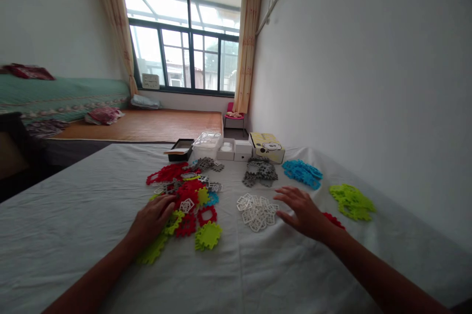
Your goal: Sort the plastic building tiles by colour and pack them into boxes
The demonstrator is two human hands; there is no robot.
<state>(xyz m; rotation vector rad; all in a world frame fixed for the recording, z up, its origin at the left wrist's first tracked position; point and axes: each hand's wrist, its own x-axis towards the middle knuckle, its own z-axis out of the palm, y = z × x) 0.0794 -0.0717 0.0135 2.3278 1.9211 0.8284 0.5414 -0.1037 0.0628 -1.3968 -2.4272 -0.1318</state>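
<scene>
My left hand [153,218] rests palm down on the near left edge of a mixed heap of red, lime, grey and white plastic tiles [190,196], its fingers lying on the pieces. My right hand [302,210] lies flat with fingers stretched out, just right of a small pile of white tiles [257,210] and touching its edge. A red tile [334,219] peeks out behind my right wrist. A lime tile [208,236] lies nearest to me, in front of the heap.
Sorted piles lie on the white cloth [73,235]: grey tiles [260,171], blue tiles [302,172], lime tiles [352,201]. Small boxes [236,149], a clear container [207,142], a black tray [181,149] and a yellow box [267,146] line the far edge. A wall runs along the right.
</scene>
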